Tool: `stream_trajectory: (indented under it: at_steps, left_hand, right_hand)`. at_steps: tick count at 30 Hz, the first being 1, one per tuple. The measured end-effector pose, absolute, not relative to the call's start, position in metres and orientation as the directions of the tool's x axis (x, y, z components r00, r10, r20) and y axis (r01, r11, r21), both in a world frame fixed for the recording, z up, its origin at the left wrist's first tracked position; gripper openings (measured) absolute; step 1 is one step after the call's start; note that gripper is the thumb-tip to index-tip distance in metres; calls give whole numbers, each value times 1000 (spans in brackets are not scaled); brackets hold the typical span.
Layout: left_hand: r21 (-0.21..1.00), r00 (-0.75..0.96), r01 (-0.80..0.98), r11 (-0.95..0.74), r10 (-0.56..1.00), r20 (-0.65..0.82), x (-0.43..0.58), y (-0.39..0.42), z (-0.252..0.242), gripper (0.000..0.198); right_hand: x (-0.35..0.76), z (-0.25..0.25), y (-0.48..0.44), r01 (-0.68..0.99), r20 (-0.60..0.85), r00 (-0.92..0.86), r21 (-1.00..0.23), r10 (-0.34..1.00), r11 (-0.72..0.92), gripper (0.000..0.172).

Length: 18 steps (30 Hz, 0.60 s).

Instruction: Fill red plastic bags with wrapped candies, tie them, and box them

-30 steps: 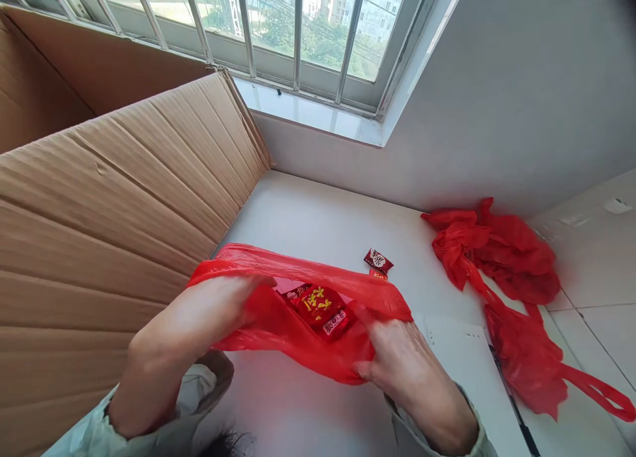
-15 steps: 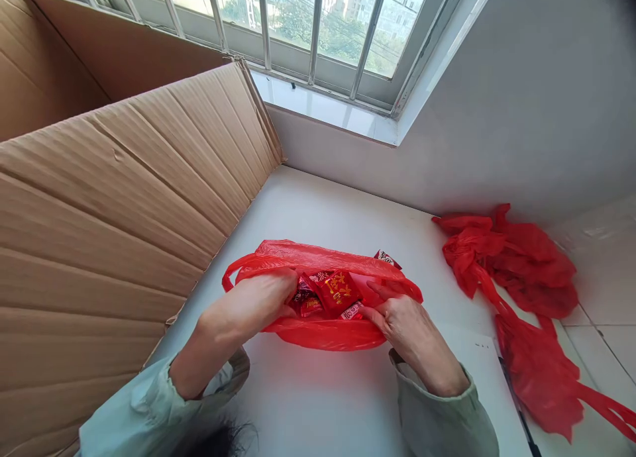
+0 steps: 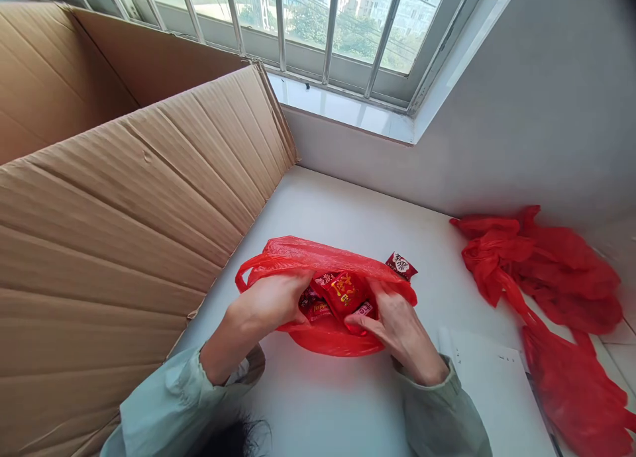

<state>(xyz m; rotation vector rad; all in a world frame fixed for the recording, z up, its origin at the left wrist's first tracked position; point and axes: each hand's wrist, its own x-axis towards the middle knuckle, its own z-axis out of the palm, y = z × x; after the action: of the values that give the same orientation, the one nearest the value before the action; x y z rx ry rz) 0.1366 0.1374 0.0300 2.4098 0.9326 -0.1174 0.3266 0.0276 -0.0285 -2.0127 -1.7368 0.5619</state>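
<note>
A red plastic bag (image 3: 330, 343) lies on the white surface with its mouth spread wide. Several small wrapped snack packets (image 3: 344, 294) sit inside, red and dark maroon with printed characters. My left hand (image 3: 278, 299) reaches into the bag's left side, thumb apart from fingers that the bag partly hides. From the right, my right hand (image 3: 392, 314) is in the mouth too, its thumb stretched out by the packets and its fingertips out of sight. One more maroon packet (image 3: 401, 265) lies outside, just behind the bag's right end.
A large open cardboard box (image 3: 163, 192) fills the left side. Crumpled red plastic bags (image 3: 556, 271) lie at the right against the wall (image 3: 536, 112). A white flat sheet or panel (image 3: 489, 384) is near my right sleeve. Behind is a barred window (image 3: 328, 40).
My right hand has moved further into the bag, with its thumb reaching over the packets. The packet behind the bag shows more fully. The whole view has shifted slightly.
</note>
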Motion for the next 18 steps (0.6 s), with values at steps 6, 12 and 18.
stream_trajectory:
  at_steps: [6, 12, 18]
  left_hand:
    - [340, 716, 698, -630, 612, -336, 139, 138, 26, 19]
    - [342, 724, 689, -639, 608, -325, 137, 139, 24, 25]
    - [416, 771, 634, -652, 579, -266, 113, 126, 44, 29]
  right_hand:
    - [308, -49, 36, 775, 33, 353, -569, 935, -273, 39]
    - [314, -31, 30, 629, 10, 451, -713, 893, -310, 23]
    - [327, -18, 26, 700, 44, 531, -586, 846, -408, 20]
